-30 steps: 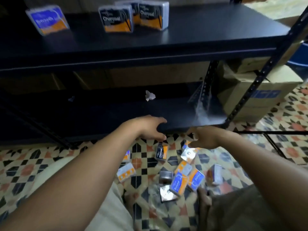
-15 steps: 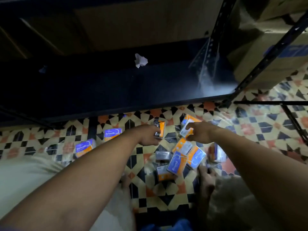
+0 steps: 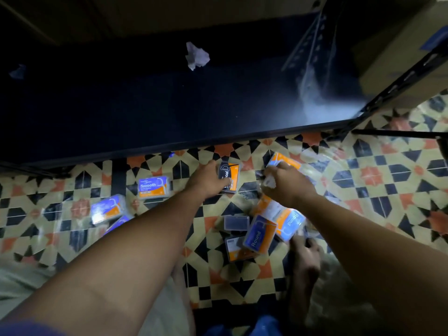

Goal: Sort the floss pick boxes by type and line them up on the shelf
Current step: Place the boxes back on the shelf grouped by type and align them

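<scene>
The Charcoal box is being clasped on the tiled floor by the left grip, fingers being curled over its far edge and the thumb being pressed on its near face. Just to the right of that grip, an orange-and-blue box is being pinched by the right grip. Its label is being hidden by fingers and blur, so its type cannot be told. Each grip is thus being used narrow, wrapped round one box.

Nearer the body than the right grip, a Round box and a second Round box are being left in a loose heap, touching each other, with a clear box just beside them. To the left of the left grip a Smooth box is lying apart, and further left a blue box is lying too. Beyond both grips the black shelf is being crossed by glare, a crumpled paper lying on it.

The pick-up step is judged to be in hand, with most of the sorting yet to be done. Next, both boxes are to be lifted clear of the floor, the right one's label is to be read, and each is to be set on the shelf beside its own type, faces forward and edges in line.
</scene>
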Motion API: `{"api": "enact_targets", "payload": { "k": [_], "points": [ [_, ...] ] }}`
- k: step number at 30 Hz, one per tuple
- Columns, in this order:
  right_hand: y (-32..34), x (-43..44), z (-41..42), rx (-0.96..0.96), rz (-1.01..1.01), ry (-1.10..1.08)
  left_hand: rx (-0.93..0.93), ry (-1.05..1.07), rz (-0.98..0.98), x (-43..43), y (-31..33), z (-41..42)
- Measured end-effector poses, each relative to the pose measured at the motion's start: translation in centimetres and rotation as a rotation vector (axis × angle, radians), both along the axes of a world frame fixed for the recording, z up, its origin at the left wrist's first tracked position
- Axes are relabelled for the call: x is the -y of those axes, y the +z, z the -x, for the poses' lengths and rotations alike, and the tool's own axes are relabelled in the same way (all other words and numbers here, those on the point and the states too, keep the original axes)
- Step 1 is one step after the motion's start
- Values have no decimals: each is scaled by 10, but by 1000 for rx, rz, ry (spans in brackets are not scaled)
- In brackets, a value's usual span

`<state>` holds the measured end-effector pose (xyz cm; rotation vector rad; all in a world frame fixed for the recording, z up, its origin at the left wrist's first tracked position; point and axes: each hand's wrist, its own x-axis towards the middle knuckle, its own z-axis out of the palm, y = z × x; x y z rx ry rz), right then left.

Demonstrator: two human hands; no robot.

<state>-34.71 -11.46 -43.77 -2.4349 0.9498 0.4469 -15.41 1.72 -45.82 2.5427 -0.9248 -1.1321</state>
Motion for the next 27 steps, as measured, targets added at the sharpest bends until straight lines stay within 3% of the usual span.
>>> {"api": "enact_targets", "payload": {
  "k": [5, 8, 18, 24, 27],
  "points": [
    [-10, 13, 10, -58, 248, -204, 9, 62, -16, 7, -26, 15],
    [-21, 13, 16, -103, 164, -209, 9, 99, 25, 8, -35, 18],
    [-23, 12, 34, 21, 23, -345, -95, 120, 176, -1, -29, 19],
    [-17, 11, 37, 69, -212, -366, -43, 60, 113, -14, -22, 16],
    [-11, 10, 34, 44, -209, -316, -17, 46, 94, -21, -20, 13]
  ]
}}
